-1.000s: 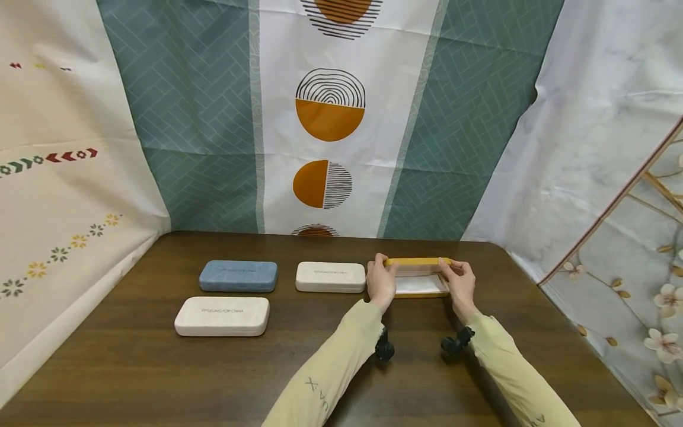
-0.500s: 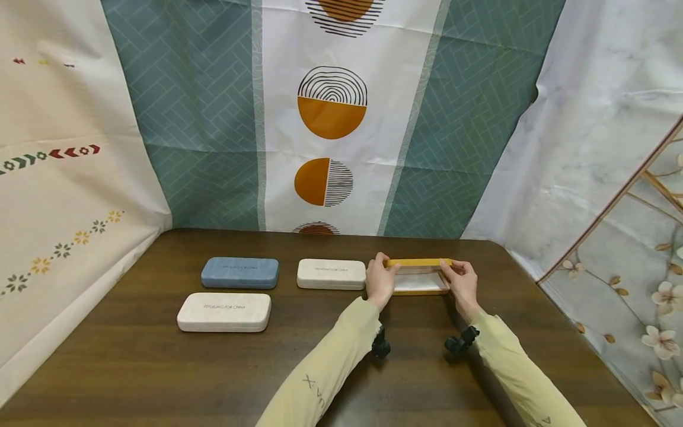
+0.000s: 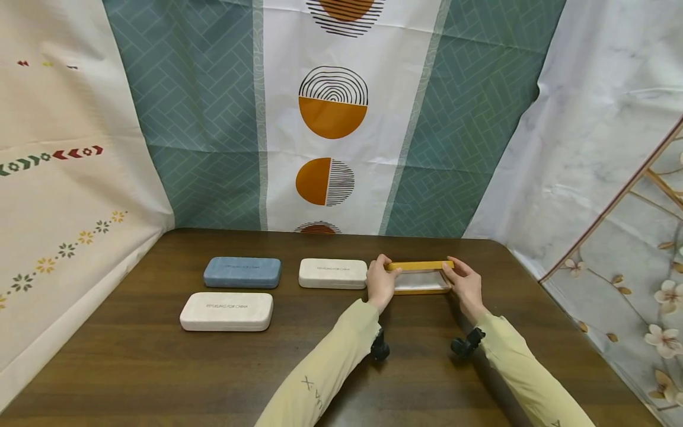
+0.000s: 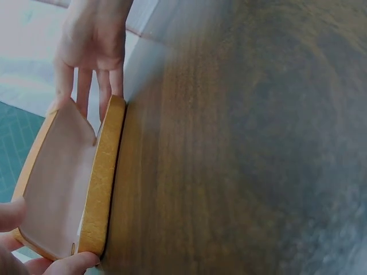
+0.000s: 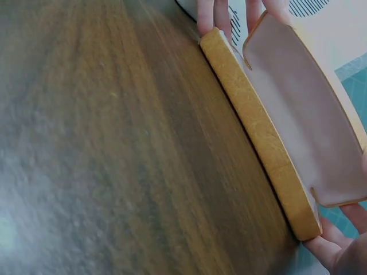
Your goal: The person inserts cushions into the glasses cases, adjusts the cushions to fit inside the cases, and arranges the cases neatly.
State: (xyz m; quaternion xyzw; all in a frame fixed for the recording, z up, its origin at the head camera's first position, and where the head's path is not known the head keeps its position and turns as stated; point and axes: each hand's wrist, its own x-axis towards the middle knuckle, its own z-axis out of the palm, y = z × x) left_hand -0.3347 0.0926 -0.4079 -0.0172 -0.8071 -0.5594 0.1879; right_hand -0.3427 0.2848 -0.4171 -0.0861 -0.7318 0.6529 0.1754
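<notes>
An ochre-yellow glasses case (image 3: 421, 292) lies opened on the table at the right, its hinge side away from me. Its raised lid (image 3: 420, 265) leans over a pale lining. My left hand (image 3: 380, 287) pinches the lid's left end, thumb at the lid's edge. At the opposite end my right hand (image 3: 467, 290) holds the lid the same way. In the left wrist view the case base (image 4: 102, 183) rests on the wood, with fingers touching both ends. The lid's pinkish inner face (image 5: 304, 114) shows in the right wrist view.
A cream glasses case (image 3: 332, 274) sits just left of my left hand. Further left are a blue case (image 3: 242, 273) and another cream case (image 3: 226, 312) nearer me, both shut. Patterned cloths (image 3: 213, 118) hang behind and beside the brown table (image 3: 187, 379).
The yellow case's lid has tilted slightly down and toward me, so less of its inner face shows from above. My right hand has shifted slightly right. The other cases stay put.
</notes>
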